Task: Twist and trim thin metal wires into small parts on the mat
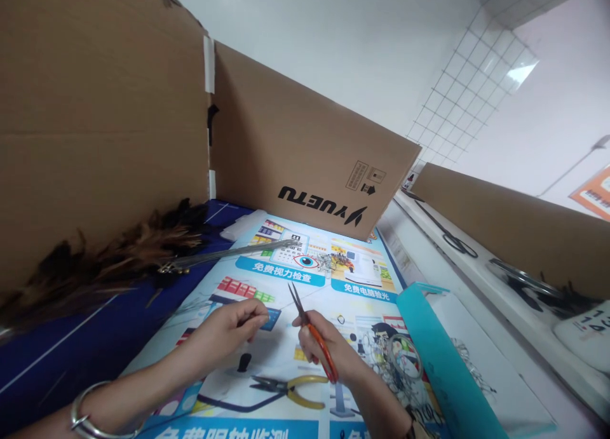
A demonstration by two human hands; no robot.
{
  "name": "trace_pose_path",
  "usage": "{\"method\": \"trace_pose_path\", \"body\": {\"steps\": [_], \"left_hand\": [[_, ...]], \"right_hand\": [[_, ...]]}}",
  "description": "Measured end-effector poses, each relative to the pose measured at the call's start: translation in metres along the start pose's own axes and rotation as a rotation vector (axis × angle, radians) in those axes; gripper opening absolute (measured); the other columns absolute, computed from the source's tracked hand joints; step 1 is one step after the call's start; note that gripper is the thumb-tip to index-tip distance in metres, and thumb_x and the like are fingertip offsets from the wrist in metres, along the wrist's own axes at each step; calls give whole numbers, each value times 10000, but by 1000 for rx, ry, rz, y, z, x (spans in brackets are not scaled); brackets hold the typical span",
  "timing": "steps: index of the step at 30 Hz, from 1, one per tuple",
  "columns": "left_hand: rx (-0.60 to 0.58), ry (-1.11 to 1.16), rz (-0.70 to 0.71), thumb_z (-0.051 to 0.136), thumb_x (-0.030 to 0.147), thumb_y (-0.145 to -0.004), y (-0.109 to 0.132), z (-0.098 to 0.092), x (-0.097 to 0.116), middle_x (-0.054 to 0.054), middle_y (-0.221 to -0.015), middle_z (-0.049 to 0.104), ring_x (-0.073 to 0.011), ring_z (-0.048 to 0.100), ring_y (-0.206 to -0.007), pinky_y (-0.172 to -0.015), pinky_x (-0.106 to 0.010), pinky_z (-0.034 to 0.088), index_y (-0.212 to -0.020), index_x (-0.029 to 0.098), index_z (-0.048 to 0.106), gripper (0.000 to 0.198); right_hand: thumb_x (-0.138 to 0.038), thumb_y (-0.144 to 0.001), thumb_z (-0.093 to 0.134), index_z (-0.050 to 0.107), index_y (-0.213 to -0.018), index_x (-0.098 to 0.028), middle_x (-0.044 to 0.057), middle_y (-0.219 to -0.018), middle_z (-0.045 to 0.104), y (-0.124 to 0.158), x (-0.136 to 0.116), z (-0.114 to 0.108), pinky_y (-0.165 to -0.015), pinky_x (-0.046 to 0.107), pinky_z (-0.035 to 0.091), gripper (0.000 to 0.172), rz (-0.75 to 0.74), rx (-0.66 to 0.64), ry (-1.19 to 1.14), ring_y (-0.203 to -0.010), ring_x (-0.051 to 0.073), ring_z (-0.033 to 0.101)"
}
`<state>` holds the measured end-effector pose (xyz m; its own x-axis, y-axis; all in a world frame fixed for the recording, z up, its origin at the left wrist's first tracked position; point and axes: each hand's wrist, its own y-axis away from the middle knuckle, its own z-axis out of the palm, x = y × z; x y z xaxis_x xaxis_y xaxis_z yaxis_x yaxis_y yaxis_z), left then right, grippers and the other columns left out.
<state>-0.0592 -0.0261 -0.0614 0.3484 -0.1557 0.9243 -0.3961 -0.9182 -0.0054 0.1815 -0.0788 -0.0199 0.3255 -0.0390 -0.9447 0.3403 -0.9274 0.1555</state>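
Note:
My right hand point(328, 347) is closed around orange-handled needle-nose pliers point(322, 347), whose thin dark jaws point up and stand slightly apart. To its left, my left hand point(241, 321) pinches thumb and fingers together over the printed sheet; what lies between them, if anything, is too fine to make out. Below and between both hands lies a second pair of pliers, yellow-handled point(305, 382), with dark jaws toward the left. A bundle of thin metal wires point(238, 251) stretches across the sheet beyond my hands. A small tangle of wire pieces point(331, 261) sits near its right end.
Cardboard panels point(305, 140) wall the table's back and left. Brown and black feathers point(109, 255) lie at left on blue cloth. Wire coils point(405, 356) rest right of my right hand, beside a turquoise-edged box point(443, 356). On the right ledge are black scissors point(457, 242).

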Motion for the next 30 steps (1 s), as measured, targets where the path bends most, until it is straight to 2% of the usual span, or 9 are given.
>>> {"method": "trace_pose_path", "body": {"steps": [8, 17, 20, 25, 30], "left_hand": [[-38, 59, -44, 539, 511, -838, 3, 2, 7, 33, -637, 551, -177, 505, -638, -628, -273, 372, -765, 222, 592, 303], [-54, 45, -40, 525, 482, -856, 2, 2, 5, 37, -634, 548, -175, 499, -637, -629, -275, 356, -768, 220, 589, 284], [-61, 22, -42, 512, 467, -867, 2, 3, 2, 39, -631, 554, -174, 501, -636, -630, -275, 353, -768, 220, 584, 275], [-76, -1, -44, 501, 455, -871, 4, 4, 0, 39, -632, 557, -181, 517, -642, -633, -277, 357, -769, 221, 574, 266], [-89, -24, -56, 498, 457, -870, 2, 2, -3, 37, -629, 568, -185, 527, -644, -640, -279, 360, -761, 218, 571, 272]], "right_hand": [[-671, -912, 596, 582, -1107, -220, -45, -732, 500, -1, 3, 1, -603, 262, 419, 492, 1, -7, 25, -626, 123, 486], [-689, -942, 531, 566, -1054, -207, -55, -688, 473, 1, 0, 4, -554, 241, 400, 496, -20, -14, 38, -578, 107, 442], [-592, -965, 550, 552, -1020, -208, -56, -680, 478, 3, 1, 5, -531, 234, 405, 388, 11, -27, 44, -560, 104, 439], [-344, -880, 603, 545, -993, -218, -85, -625, 455, 3, 3, 10, -444, 199, 328, 180, 229, 22, -96, -473, 81, 401], [-237, -723, 582, 579, -978, -199, -103, -536, 440, -6, 5, 9, -384, 177, 289, 258, 280, -25, -211, -409, 77, 385]]}}
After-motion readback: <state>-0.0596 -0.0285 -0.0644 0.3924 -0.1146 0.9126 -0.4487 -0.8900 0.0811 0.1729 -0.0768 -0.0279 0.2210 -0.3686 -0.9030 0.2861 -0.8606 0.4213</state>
